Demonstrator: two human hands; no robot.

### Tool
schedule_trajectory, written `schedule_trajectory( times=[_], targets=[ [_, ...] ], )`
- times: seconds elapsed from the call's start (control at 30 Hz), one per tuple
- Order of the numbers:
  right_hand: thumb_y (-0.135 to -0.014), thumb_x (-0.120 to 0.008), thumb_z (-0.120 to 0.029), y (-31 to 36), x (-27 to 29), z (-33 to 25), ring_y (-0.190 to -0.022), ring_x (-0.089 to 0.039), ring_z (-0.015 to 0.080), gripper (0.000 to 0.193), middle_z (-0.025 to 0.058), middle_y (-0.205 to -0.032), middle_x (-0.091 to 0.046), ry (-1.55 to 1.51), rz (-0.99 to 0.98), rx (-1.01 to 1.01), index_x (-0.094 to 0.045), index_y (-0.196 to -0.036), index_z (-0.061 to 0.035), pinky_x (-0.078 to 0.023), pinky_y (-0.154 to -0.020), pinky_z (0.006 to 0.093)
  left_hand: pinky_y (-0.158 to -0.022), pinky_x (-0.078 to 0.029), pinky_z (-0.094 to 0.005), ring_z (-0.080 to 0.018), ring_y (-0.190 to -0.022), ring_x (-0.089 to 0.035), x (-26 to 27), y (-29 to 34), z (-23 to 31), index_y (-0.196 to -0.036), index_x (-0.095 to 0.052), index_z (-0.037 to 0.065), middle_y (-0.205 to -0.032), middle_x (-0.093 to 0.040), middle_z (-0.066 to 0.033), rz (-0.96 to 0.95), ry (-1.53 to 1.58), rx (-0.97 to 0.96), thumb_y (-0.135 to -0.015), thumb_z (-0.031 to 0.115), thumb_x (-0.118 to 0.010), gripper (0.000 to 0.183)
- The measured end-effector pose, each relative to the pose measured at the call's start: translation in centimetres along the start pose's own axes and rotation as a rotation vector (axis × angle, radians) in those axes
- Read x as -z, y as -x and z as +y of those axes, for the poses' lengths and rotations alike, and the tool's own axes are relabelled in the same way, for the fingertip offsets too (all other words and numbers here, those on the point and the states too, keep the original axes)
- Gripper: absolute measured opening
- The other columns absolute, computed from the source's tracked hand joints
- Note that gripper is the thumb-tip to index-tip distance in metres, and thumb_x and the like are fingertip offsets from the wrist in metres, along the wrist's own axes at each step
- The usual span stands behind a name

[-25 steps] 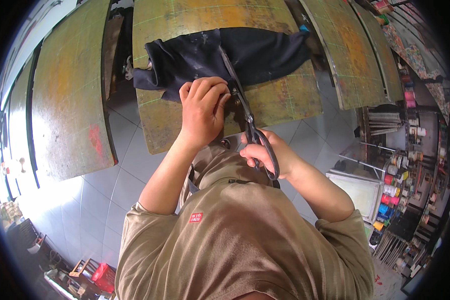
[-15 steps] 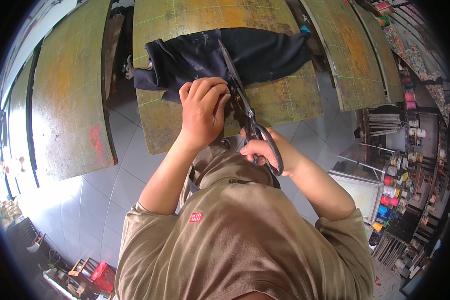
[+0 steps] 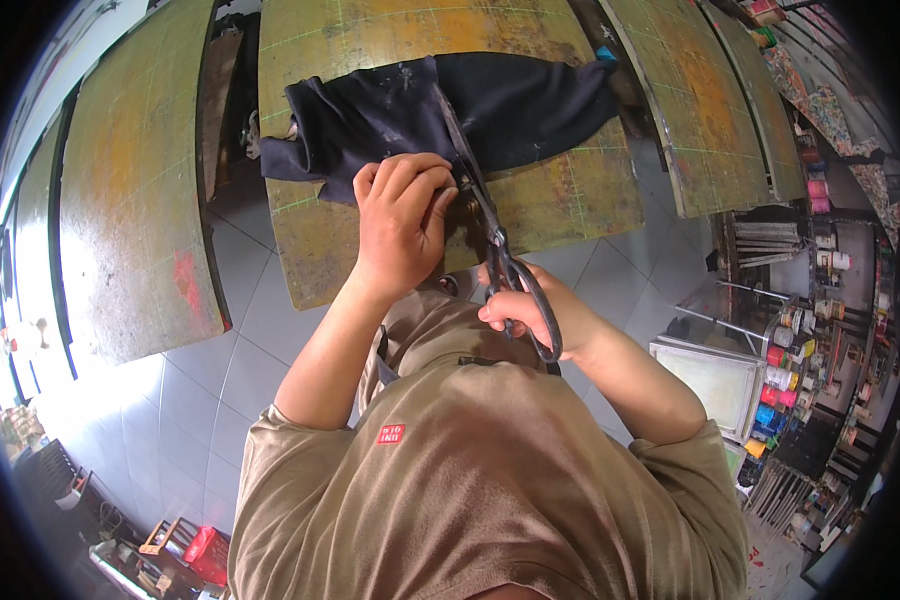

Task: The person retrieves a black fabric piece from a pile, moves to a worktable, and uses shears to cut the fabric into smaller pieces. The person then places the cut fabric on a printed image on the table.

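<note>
A dark navy cloth [image 3: 365, 115] lies rumpled across the yellow-green board [image 3: 320, 245] ahead of me, with pale specks on it. My left hand [image 3: 403, 215] pinches the cloth's near edge, fingers curled down over it. In my right hand [image 3: 535, 308] are large black scissors [image 3: 499, 240], my thumb through one handle loop. Their long upper blade lies over the cloth and points away from me, just right of my left fingers. The lower blade is partly hidden under the cloth.
More boards stand at the left [image 3: 135, 200] and right [image 3: 705, 110], with gaps between them. At the right are a framed screen [image 3: 710, 385] and shelves with several coloured jars [image 3: 775, 395]. A red bag [image 3: 207, 553] sits at the lower left on the tiled floor [image 3: 185, 400].
The scissors' handles sit slightly lower and look closer together. My left hand keeps its hold on the cloth, which has barely moved.
</note>
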State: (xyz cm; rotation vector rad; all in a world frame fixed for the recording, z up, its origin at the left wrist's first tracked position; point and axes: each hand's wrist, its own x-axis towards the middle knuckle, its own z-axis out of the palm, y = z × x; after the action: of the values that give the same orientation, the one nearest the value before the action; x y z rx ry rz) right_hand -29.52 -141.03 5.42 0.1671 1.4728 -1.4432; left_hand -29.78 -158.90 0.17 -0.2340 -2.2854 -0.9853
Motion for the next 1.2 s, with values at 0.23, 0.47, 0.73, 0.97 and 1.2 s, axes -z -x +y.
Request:
schedule_trajectory(
  times=[0.23, 0.47, 0.73, 0.97, 1.2],
  targets=[
    [-0.070, -0.060, -0.010, -0.2, -0.2, 0.6, -0.059, -0.045, 0.0076, 0.030, 0.0013, -0.065, -0.049, -0.039, 0.036, 0.006, -0.049, -0.096, -0.0024, -0.030, -0.046, 0.0202, -0.079, -0.031, -0.0336, -0.0208, -0.089, -0.053, -0.1, 0.1, -0.1, -0.086, -0.058, 0.006, -0.093, -0.057, -0.0037, -0.014, 0.009, -0.010, -0.072, 0.004, -0.061, 0.015],
    [-0.071, -0.060, -0.011, -0.7, 0.4, -0.2, -0.058, -0.046, 0.0068, 0.025, 0.0009, -0.065, -0.049, 0.019, -0.022, 0.020, -0.048, -0.092, -0.0038, -0.029, -0.045, 0.0189, -0.079, -0.031, -0.0341, -0.0211, -0.088, -0.053, 0.0, 0.0, -0.1, -0.086, -0.057, 0.006, -0.093, -0.057, -0.0039, -0.009, 0.018, -0.017, -0.072, 0.003, -0.060, 0.015],
    [-0.072, -0.060, -0.011, -0.6, 0.0, -0.2, -0.056, -0.046, 0.0063, 0.018, -0.0008, -0.065, -0.048, 0.004, -0.002, 0.023, -0.047, -0.084, -0.0071, -0.032, -0.047, 0.0188, -0.079, -0.031, -0.0339, -0.0211, -0.088, -0.053, 0.0, 0.1, 0.1, -0.086, -0.057, 0.006, -0.093, -0.057, -0.0039, -0.010, 0.030, -0.012, -0.072, 0.003, -0.060, 0.015],
    [-0.073, -0.063, -0.013, -0.7, -0.1, -0.9, -0.057, -0.045, 0.0065, 0.017, -0.0013, -0.066, -0.048, -0.055, -0.023, 0.029, -0.046, -0.072, -0.0102, -0.037, -0.052, 0.0195, -0.079, -0.031, -0.0340, -0.0208, -0.089, -0.053, 0.2, 0.1, 0.0, -0.086, -0.057, 0.006, -0.094, -0.057, -0.0038, 0.000, 0.048, -0.021, -0.072, 0.004, -0.060, 0.014],
    [-0.073, -0.062, -0.013, -0.8, -0.1, -1.0, -0.056, -0.045, 0.0067, 0.017, -0.0016, -0.064, -0.048, -0.006, -0.011, 0.063, -0.046, -0.071, -0.0103, -0.036, -0.049, 0.0195, -0.081, -0.031, -0.0333, -0.0220, -0.088, -0.053, 0.3, 0.0, 0.1, -0.085, -0.057, 0.005, -0.094, -0.058, -0.0048, -0.028, 0.040, -0.029, -0.073, 0.003, -0.060, 0.013]
  ],
)
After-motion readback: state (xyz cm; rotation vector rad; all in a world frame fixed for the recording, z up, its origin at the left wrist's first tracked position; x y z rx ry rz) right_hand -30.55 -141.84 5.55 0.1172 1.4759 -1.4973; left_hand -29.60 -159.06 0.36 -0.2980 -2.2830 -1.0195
